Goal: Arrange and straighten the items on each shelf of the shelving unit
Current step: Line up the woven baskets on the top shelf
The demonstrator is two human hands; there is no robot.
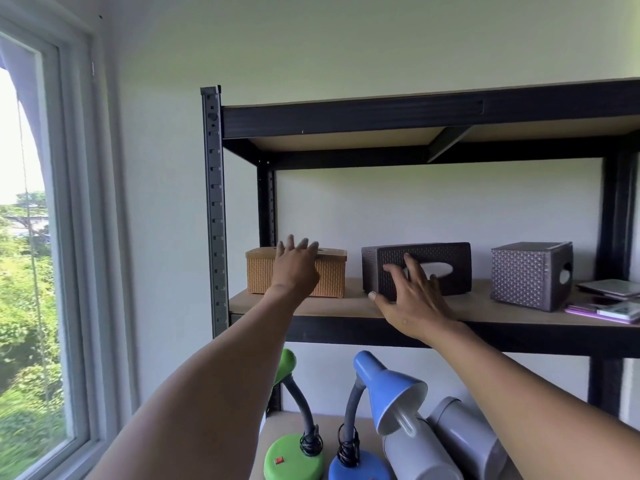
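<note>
While both arms are reaching up to the middle shelf (349, 306) in the head view, the left hand (296, 268) is spreading its fingers over the tan tissue box (332, 273) at the shelf's left end, and the right hand (412, 296) is splaying against the front of the dark brown tissue box (446, 263) just beside it. Both boxes are sitting near the front edge, so a hard or uneven push is risking a skewed box, or one tipping off onto the lamps (384, 382) below. Whether either palm is actually touching its box is hard to tell. The grey patterned box (523, 275) is standing well apart, and the flat items (613, 299) at right are running out of frame.
</note>
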